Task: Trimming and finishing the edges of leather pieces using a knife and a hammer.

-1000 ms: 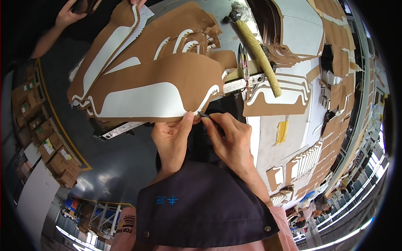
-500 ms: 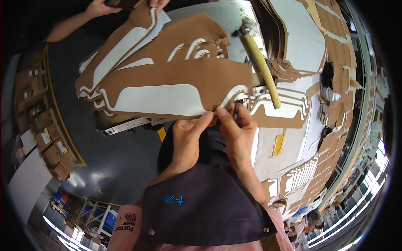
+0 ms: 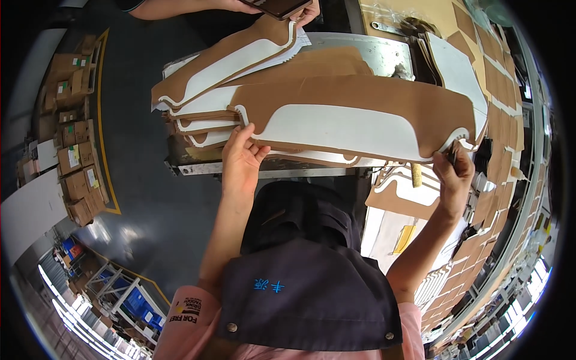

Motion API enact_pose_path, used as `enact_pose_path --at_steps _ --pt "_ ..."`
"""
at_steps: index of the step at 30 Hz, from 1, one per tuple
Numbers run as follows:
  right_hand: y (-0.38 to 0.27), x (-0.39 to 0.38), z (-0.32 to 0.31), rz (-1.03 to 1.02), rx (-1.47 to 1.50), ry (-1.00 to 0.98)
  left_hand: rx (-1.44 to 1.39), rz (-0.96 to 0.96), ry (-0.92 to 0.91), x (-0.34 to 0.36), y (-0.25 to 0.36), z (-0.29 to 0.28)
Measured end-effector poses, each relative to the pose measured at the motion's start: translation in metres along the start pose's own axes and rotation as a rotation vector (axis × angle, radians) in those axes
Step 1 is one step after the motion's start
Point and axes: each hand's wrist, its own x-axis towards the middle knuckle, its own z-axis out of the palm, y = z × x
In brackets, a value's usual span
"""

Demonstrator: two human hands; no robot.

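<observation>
A long brown sheet (image 3: 345,93) with a white shaped area and curved white ends stretches between my two hands above the worktable. My left hand (image 3: 243,159) pinches its lower left corner, thumb on top and the other fingers curled. At the right end, my right hand (image 3: 454,174) closes on the sheet's edge beside the white curve. Something small and dark shows in that hand's fingers, but I cannot make out what it is. Below and behind the held sheet lies a stack of similar brown-and-white sheets (image 3: 207,124).
Across the table, another person's hand (image 3: 309,13) is at a similar sheet (image 3: 240,57), beside a dark flat device (image 3: 279,7). A wooden handle (image 3: 416,175) pokes out under my sheet. More cut sheets (image 3: 405,192) lie at right. Cardboard boxes (image 3: 72,159) stand on the left floor.
My hands, close together at the sheet's lower edge before, have moved far apart to its two ends. The sheet has shifted right and now covers most of the hammer.
</observation>
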Motion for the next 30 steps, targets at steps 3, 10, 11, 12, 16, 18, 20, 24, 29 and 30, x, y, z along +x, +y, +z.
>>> enact_pose_path --at_steps 3,10,11,12,16,18,20,24,29,30 --pt "0.002 0.019 -0.013 -0.008 -0.259 0.173 0.12 -0.033 -0.11 -0.004 -0.001 0.007" --pt "0.016 -0.019 0.098 -0.142 -0.388 0.295 0.297 -0.124 -0.213 -0.028 -0.014 0.032" --pt "0.014 -0.038 0.12 -0.135 -0.417 0.153 0.322 -0.121 -0.215 -0.034 -0.012 0.036" --pt "0.02 -0.055 0.134 -0.185 -0.513 0.106 0.346 -0.125 -0.229 -0.038 -0.012 0.041" --pt "0.03 -0.087 0.174 -0.169 -0.418 0.078 0.415 -0.114 -0.241 -0.048 -0.011 0.051" --pt "0.036 -0.086 0.168 -0.212 -0.446 0.098 0.428 -0.102 -0.267 -0.049 -0.016 0.056" --pt "0.034 -0.087 0.167 -0.273 -0.474 0.091 0.456 -0.095 -0.243 -0.052 -0.014 0.057" --pt "0.036 -0.083 0.169 -0.303 -0.476 0.118 0.481 -0.073 -0.254 -0.057 -0.016 0.062" --pt "0.039 -0.083 0.169 -0.304 -0.445 0.151 0.524 -0.027 -0.258 -0.061 -0.017 0.067" --pt "0.039 -0.084 0.169 -0.302 -0.443 0.147 0.528 -0.029 -0.261 -0.061 -0.017 0.067"
